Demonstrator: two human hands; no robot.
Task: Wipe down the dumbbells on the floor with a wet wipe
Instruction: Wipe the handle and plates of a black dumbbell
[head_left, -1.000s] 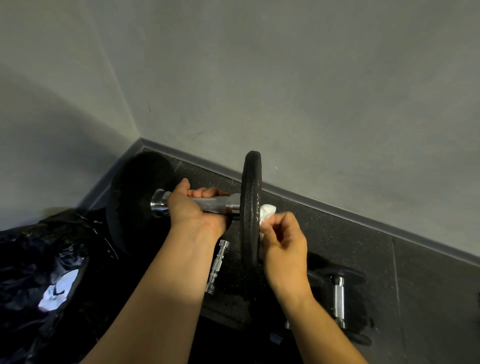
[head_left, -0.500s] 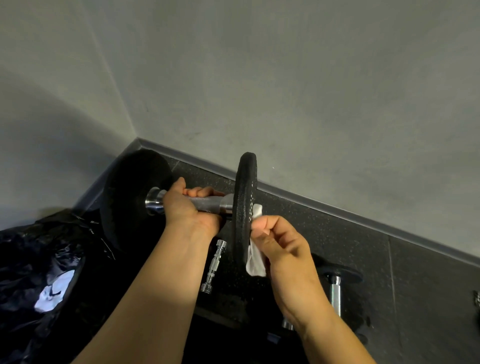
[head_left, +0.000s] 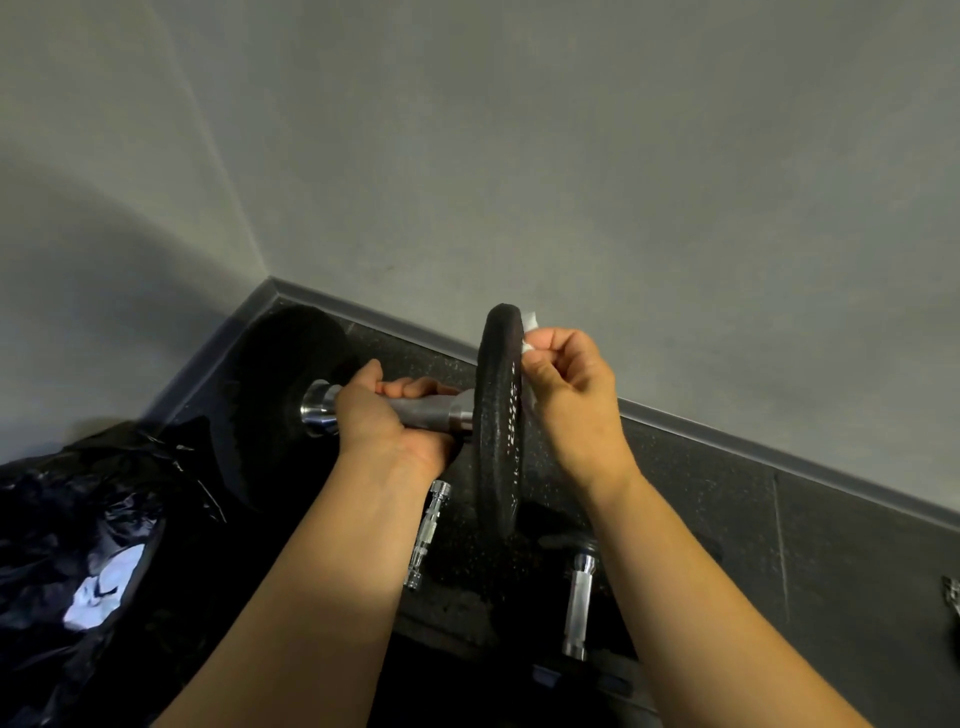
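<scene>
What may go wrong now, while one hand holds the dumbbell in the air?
1. Only the left hand grips the raised dumbbell by its handle; if the grip slips, it may drop onto the chrome bar and the other dumbbell below.
2. The right hand pinches the wet wipe at the top rim of the plate; the wipe may slip out.

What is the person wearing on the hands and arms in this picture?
Nothing visible. The left hand and the right hand are bare: no gloves, rings, watch or bracelet show. The left forearm and the right forearm are uncovered down to the frame's edge; no sleeve is in view.
</scene>
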